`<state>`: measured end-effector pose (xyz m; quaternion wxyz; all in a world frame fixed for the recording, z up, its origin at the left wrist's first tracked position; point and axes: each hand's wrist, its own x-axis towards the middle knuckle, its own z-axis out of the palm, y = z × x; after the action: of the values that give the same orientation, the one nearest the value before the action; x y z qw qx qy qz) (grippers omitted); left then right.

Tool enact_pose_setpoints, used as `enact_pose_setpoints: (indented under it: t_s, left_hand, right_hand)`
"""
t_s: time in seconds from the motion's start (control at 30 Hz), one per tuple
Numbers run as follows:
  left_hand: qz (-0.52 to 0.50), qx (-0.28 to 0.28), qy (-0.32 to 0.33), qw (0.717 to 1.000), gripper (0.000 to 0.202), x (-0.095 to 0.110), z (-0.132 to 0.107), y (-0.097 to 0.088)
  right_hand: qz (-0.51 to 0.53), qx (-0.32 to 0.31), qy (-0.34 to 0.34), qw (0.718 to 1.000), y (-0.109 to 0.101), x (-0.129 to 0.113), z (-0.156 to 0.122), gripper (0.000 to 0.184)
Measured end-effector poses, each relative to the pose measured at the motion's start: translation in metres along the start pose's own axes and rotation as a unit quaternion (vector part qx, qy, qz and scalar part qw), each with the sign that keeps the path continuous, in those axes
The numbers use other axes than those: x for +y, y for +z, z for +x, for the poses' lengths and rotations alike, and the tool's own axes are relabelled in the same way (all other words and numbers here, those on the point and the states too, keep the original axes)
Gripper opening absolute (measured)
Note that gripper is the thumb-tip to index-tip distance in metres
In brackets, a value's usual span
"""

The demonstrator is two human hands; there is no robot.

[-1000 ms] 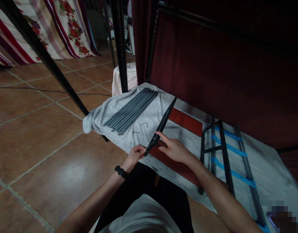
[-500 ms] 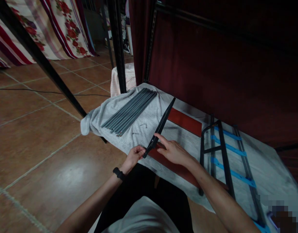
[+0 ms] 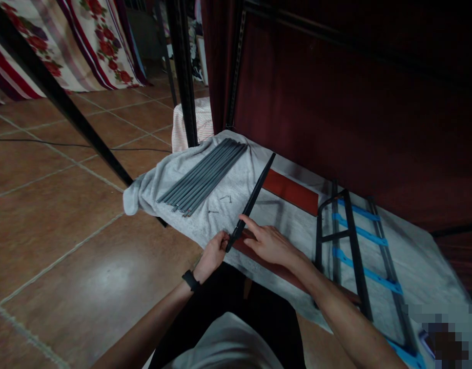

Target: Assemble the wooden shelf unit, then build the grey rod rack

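A long black metal bar [image 3: 253, 197] lies slanted over a grey-white cloth [image 3: 236, 192] on the floor. My left hand [image 3: 211, 254], with a black wristband, is closed around the bar's near end. My right hand [image 3: 267, 242] rests on the bar just beyond, index finger stretched along it, the other fingers curled beside it. A dark red board [image 3: 293, 190] lies under the bar and my right hand. A bundle of grey rods [image 3: 203, 176] sits on the cloth to the left, with a few small screws [image 3: 225, 198] near it.
A black ladder frame with blue rungs [image 3: 356, 238] lies on the cloth at right. A dark red panel [image 3: 354, 113] stands behind. Black frame posts [image 3: 184, 77] rise at the back and left. Brown tiled floor [image 3: 59, 220] spreads left, with a floral fabric [image 3: 85, 46] beyond.
My hands stay on the bar's near end. The view has drifted slightly, so everything sits a little lower and left; the bar itself looks unmoved.
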<state>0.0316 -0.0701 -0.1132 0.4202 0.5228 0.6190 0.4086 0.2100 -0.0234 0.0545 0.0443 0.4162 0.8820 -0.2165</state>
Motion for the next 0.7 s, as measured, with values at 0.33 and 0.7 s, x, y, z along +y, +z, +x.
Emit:
enact_pose_setpoints:
  t_s: [0.33, 0.7]
  left_hand:
    - [-0.195, 0.025, 0.009, 0.98, 0.031, 0.088, -0.001, -0.031]
    - [-0.191, 0.012, 0.021, 0.981, 0.03, 0.097, -0.001, -0.03]
  right_hand:
    - [0.007, 0.007, -0.011, 1.0, 0.006, -0.001, 0.002, 0.064]
    - [-0.005, 0.001, -0.013, 1.0, 0.007, -0.001, 0.003, 0.066]
